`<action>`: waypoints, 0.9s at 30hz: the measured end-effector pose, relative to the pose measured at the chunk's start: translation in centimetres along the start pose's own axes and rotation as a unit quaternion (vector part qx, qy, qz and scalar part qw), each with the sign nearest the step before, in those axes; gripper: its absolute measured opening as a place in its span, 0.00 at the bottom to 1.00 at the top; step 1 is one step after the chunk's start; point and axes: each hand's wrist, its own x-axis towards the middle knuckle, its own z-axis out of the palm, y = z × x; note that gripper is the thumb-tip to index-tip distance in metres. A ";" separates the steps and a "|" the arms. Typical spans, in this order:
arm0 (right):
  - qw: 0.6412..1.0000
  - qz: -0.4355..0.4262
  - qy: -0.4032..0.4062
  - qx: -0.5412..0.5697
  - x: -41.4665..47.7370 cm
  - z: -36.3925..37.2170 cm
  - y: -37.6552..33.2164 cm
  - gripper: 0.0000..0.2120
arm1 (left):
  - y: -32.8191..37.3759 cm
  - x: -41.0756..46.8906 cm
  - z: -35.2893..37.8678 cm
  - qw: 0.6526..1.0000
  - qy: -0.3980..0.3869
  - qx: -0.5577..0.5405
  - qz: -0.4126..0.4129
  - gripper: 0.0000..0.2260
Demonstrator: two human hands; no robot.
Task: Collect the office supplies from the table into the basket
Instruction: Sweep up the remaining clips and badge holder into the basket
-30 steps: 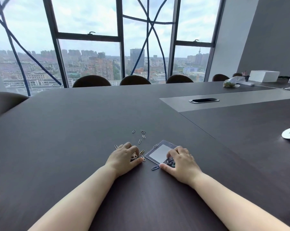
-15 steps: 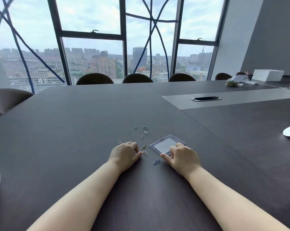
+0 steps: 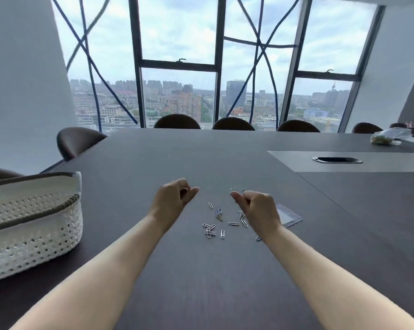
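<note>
Paper clips gathered, hands lifting off the surface

Loose paper clips lie scattered between my raised hands; my left hand and right hand, flat on them a second ago, are now curled shut, contents hidden. The badge holder remains right; the woven basket waits near left.

Paper clips lie scattered on the table between the left hand and right hand. A card sleeve lies just right of them. The basket stands far left.
</note>
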 end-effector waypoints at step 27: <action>0.949 -0.067 -0.070 0.301 3.8 13.3 -26.2 0.25 | -13.0 -5.6 -28.7 0.961 -0.101 0.250 -0.064 0.04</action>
